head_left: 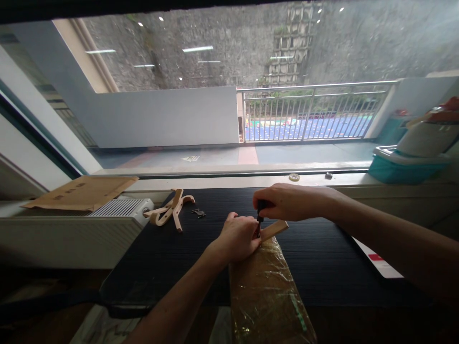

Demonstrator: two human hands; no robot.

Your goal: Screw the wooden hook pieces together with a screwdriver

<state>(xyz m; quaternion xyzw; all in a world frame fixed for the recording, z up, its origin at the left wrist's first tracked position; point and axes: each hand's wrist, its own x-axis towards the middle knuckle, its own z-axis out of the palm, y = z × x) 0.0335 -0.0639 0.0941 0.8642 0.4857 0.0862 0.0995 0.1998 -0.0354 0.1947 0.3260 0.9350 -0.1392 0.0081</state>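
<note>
1. A person bends to close handwork at a black, wood-grained tabletop [158,267] beside a window. Clock directions run from the point where the hands meet, twelve toward the glass.
2. The right hand [287,203], arriving from three o'clock, is closed around the black handle of a slim screwdriver [263,206], held nearly upright.
3. The left hand [239,237], reaching in from seven o'clock, curls beside the driver's lower end. Its fingertips are hidden, so what they pinch cannot be told.
4. Between the hands, a pale, straight wooden bar [276,230] points toward two o'clock, over the far end of a long brown package wrapped in shiny clear film [267,291], which runs to half past five.
5. Good work here likely means keeping the shaft in line with the fastening, pressing steadily while turning, and bracing the bar so it cannot pivot; the film looks slippery, and the left fingers sit close to the tip. Where the tip bears is hidden.
6. Between nine and ten o'clock lie curved, pale wooden pieces [175,210] and a scatter of small metal screws [199,213].
7. Dark characters mark a flat brown paper envelope [118,184] past nine o'clock, too slanted to read. A white, flat item with a red patch [390,271], past three, shows no legible brand.
</note>
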